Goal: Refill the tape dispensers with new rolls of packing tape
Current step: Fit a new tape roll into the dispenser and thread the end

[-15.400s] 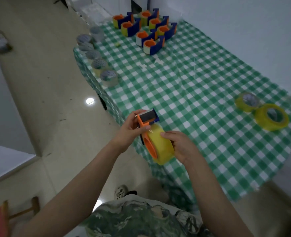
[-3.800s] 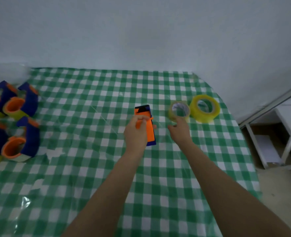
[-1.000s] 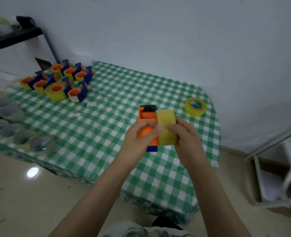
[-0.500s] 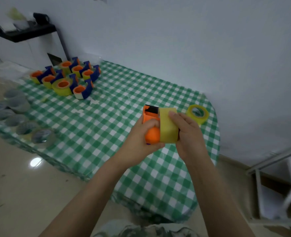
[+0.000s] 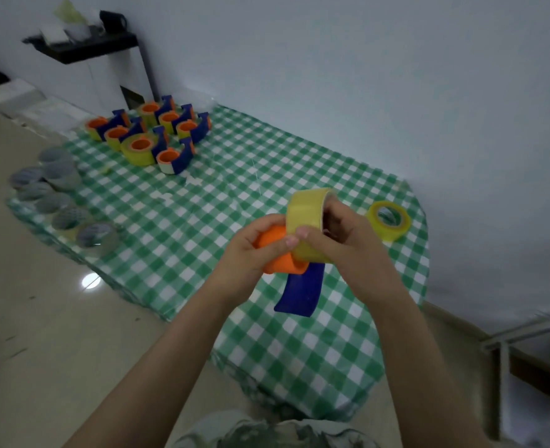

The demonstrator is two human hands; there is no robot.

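Note:
My left hand (image 5: pixel 251 253) grips the orange hub of a blue and orange tape dispenser (image 5: pixel 298 282), held above the table's near edge with its blue body hanging down. My right hand (image 5: pixel 341 240) grips a yellow tape roll (image 5: pixel 304 210), thumb on its outer face and fingers inside its core. The roll sits tilted against the orange hub, partly over it. A second yellow roll (image 5: pixel 388 219) lies on the green checked tablecloth (image 5: pixel 202 205) at the far right.
Several loaded blue and orange dispensers (image 5: pixel 157 134) cluster at the table's far left corner. Several clear tape rolls (image 5: pixel 57 195) line the left edge. A white wall runs behind the table; a metal rack (image 5: pixel 525 337) stands on the floor at right.
The dispenser has turned so its blue body hangs down. The yellow roll has tilted and moved onto the orange hub. Both hands rose slightly.

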